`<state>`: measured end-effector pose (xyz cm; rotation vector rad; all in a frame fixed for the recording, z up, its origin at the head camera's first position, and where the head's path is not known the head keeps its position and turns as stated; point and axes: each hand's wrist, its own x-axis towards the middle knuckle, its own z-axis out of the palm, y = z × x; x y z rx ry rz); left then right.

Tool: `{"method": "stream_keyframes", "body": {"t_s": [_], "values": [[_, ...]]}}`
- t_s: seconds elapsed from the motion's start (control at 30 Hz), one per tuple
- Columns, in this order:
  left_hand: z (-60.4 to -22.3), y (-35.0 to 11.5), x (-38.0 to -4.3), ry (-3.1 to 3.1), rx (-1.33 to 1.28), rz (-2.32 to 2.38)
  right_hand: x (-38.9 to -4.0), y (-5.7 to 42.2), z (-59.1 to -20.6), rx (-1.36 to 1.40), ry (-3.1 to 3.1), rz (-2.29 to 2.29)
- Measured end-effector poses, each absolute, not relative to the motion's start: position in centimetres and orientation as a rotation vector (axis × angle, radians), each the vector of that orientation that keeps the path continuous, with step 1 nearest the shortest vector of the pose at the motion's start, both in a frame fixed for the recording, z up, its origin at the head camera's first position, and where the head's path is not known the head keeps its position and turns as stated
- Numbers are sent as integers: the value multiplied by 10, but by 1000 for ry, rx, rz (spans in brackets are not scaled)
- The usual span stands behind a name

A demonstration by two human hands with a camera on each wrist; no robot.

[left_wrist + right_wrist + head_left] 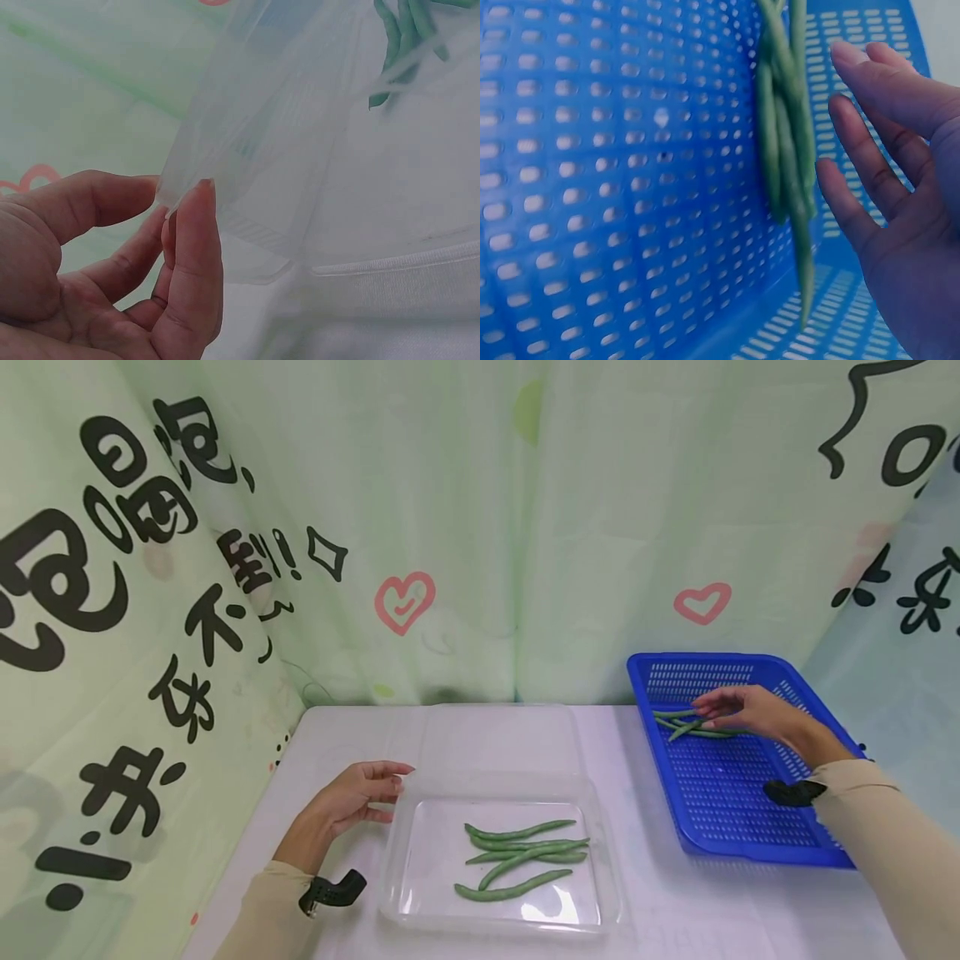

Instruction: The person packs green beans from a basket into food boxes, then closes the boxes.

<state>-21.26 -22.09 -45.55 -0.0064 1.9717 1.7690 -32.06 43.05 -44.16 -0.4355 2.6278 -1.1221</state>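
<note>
My left hand (363,797) pinches the upper left corner of a clear plastic container (435,922) between thumb and fingers; the left wrist view shows fingers (196,262) on both sides of its rim. Several green beans (517,856) lie inside, roughly side by side. My right hand (753,714) reaches into a blue perforated basket (720,802), over a small bunch of green beans (686,727) at its far end. In the right wrist view the loosely bent fingers (847,199) are beside these beans (786,135), with a gap between and nothing held.
A clear lid-like flap (495,735) lies flat behind the container. White cloth covers the table (337,877). A pale green curtain (517,527) with black lettering and pink hearts hangs along the back and sides, close behind the basket.
</note>
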Motion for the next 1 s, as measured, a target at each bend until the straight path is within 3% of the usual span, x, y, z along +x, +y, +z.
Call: {"method": "stream_keyframes", "body": {"t_s": [0.37,1.0], "values": [[-456,-220,-213,1992,-22,1757,-321,440,-456,-345,2615,-1068],[-455,-220,-212,1997,-28,1757,-312,444,-442,-373,2632,-864]]}}
